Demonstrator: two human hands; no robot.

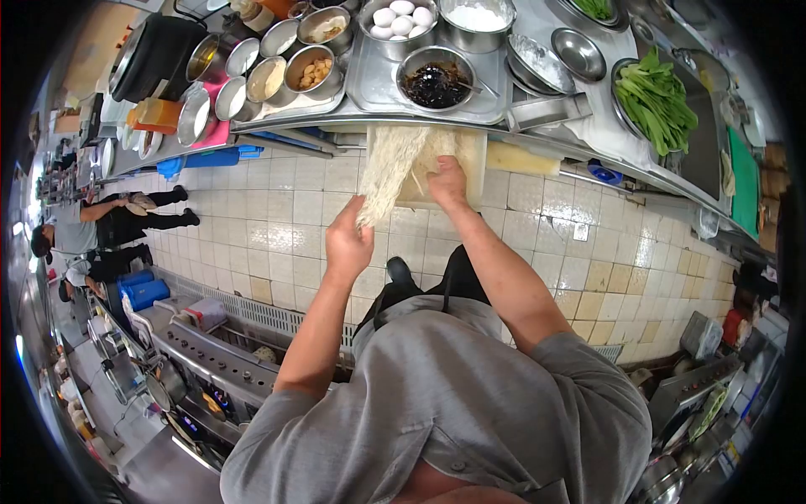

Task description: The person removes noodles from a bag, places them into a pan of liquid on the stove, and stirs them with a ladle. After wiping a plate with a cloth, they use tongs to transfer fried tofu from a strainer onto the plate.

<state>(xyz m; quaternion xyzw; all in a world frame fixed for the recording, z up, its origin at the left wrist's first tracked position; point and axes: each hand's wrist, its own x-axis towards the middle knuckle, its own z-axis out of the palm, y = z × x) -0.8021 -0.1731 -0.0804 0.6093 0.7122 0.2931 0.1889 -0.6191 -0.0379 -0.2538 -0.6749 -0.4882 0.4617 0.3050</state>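
A bundle of pale noodles (391, 172) hangs slantwise over an open drawer or tray (477, 168) below the counter edge. My left hand (348, 239) is closed round the lower left end of the bundle. My right hand (447, 180) is at the tray's right part, its fingers curled by more pale strands; what it grips, if anything, is too small to make out. Just above on the counter stands a steel bowl of dark sauce (435, 79) with a spoon in it.
Along the steel counter (369, 116) stand a bowl of eggs (398, 18), several ingredient bowls, and leafy greens (655, 101) at the right. A stove (210, 349) is behind me at the left. Two people (75, 231) stand at the far left.
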